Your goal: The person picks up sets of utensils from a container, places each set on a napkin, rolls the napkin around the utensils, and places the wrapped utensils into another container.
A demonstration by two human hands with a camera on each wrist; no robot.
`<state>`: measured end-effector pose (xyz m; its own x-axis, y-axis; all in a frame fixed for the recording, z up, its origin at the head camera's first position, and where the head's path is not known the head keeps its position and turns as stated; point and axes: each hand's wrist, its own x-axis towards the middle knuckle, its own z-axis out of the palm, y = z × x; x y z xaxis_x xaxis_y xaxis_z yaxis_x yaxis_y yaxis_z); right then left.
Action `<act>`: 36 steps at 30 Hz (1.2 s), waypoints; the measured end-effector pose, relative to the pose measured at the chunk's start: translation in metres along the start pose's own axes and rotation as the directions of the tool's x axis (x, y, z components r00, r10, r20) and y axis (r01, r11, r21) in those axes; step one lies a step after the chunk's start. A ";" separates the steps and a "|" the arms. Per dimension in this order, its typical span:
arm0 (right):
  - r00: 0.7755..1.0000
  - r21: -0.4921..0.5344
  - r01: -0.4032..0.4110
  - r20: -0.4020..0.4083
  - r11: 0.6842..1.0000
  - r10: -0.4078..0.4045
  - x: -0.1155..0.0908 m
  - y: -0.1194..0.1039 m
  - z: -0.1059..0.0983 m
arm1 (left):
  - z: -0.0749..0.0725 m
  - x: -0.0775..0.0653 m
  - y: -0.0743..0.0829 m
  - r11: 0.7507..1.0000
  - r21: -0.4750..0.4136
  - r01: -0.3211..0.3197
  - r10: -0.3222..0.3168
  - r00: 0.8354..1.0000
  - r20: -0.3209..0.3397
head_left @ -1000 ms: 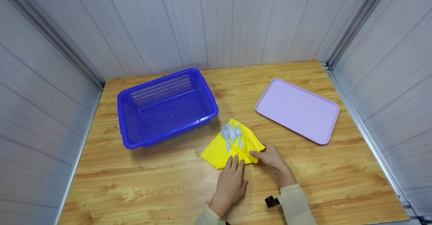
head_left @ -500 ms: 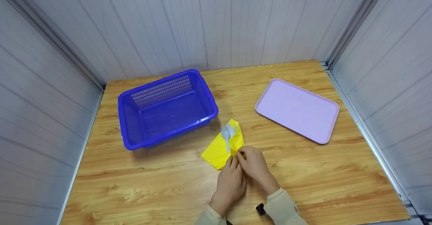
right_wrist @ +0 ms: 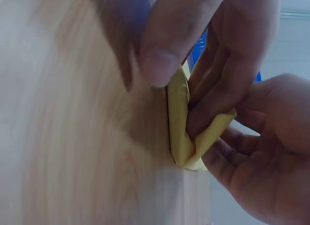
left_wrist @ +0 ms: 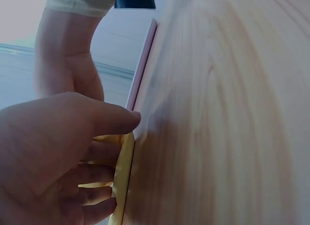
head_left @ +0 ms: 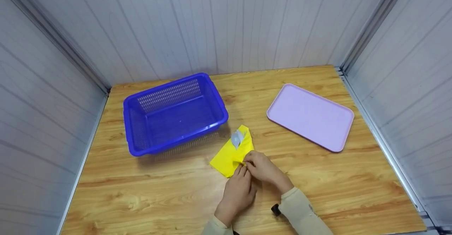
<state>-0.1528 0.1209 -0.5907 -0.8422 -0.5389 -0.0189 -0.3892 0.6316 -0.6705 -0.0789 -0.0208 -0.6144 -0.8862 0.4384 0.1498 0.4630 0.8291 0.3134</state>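
Yellow napkin lies on the wood-grain tabletop, directly in front of the person, between the two hands and the far furnishings. Its right side is folded over towards the middle, with creases gathered near the fingers. A pale grey spoon shows by its bowl near the napkin's far corner; a second pale piece of cutlery lies just beside it, too little exposed to identify with certainty. Their handles are hidden beneath the fold.

Left hand: fingers extended, close together, tips pressing on the napkin's near edge; the thumb stands apart from them. Right hand: fingers curled, pinching the folded layer beside the left fingertips. The right wrist view shows its fingers inside the fold and the thumb at the outer edge.

Beyond the napkin and to the left stands a blue plastic basket with perforated sides, near the napkin but apart from it. To the right, well apart from the napkin, a lilac rectangular tray lies flat, set at an angle. Both forearms wear beige sleeves; a black device projects at the right cuff. Pale panelled walls enclose the tabletop.
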 end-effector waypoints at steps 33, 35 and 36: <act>0.997 -0.163 0.032 0.076 0.986 -0.020 -0.016 0.031 0.002 | -0.004 0.015 -0.015 0.919 -0.348 0.184 -0.212 0.976 -0.046; 0.997 -0.236 0.048 0.075 0.971 -0.031 -0.015 0.030 0.004 | -0.004 0.016 -0.016 0.921 -0.348 0.175 -0.204 0.978 -0.050; 0.996 -0.259 0.057 0.075 0.964 -0.039 -0.014 0.030 0.005 | -0.003 0.016 -0.016 0.919 -0.352 0.177 -0.207 0.977 -0.050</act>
<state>-0.1512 0.1448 -0.6142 -0.7962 -0.6031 -0.0483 -0.5196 0.7226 -0.4559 -0.1008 -0.0284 -0.6139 -0.9625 0.2389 0.1283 0.2641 0.7176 0.6444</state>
